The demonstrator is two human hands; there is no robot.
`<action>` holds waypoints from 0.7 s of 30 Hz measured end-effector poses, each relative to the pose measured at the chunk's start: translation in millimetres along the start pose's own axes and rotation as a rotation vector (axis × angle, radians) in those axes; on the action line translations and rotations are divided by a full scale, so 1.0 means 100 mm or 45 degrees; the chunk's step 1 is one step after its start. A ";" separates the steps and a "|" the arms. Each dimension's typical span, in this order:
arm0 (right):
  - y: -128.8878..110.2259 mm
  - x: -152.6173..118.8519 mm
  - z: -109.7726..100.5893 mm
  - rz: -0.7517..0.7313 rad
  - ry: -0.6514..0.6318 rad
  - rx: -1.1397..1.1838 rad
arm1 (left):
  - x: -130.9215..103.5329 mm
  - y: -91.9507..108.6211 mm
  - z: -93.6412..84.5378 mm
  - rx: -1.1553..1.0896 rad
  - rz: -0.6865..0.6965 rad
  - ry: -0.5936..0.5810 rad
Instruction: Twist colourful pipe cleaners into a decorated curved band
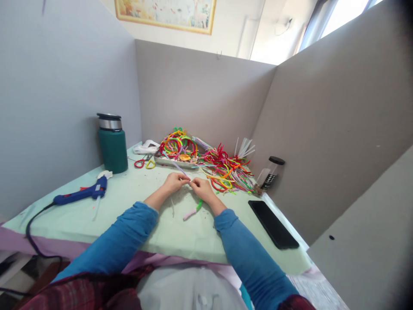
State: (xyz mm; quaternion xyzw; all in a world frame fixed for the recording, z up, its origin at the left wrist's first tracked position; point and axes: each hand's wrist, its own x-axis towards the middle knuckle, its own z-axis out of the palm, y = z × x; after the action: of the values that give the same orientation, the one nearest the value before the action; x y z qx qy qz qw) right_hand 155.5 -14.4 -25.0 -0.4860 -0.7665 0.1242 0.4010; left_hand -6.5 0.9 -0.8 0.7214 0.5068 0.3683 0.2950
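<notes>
My left hand (175, 182) and my right hand (200, 188) meet at the middle of the table, fingertips pinched together. A thin purple pipe cleaner (180, 168) rises from between the fingertips, leaning up to the left; my left hand grips it. The fingers of my right hand are closed at its lower end, and what they pinch is too small to make out. Just below my right hand lies a short pink and green fuzzy piece (190, 213). A thin pale strand (172, 206) lies below my left hand.
Behind the hands are a metal tray (174, 162) and a pile of colourful pipe cleaners (227, 168). At left: a green bottle (112, 148), scissors (139, 163) and a blue glue gun (80, 194) with its cord. A black phone (273, 224) and clear bottle (271, 174) are right.
</notes>
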 end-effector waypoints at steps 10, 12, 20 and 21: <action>0.01 -0.01 0.00 -0.041 -0.010 0.006 | 0.00 0.02 0.01 0.029 -0.039 -0.007; 0.02 -0.01 0.00 -0.039 -0.009 0.003 | -0.01 0.03 0.01 0.030 -0.045 -0.014; 0.03 -0.01 0.02 -0.032 -0.003 -0.009 | -0.01 0.02 0.02 0.046 -0.025 -0.028; 0.03 0.00 0.02 -0.030 -0.002 -0.008 | 0.00 0.00 0.02 0.057 0.003 -0.012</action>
State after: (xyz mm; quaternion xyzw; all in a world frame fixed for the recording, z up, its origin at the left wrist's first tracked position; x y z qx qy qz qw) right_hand 156.3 -13.0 -28.0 -0.4779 -0.7729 0.1175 0.4005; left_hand -4.9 0.3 -1.5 0.7301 0.5127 0.3538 0.2810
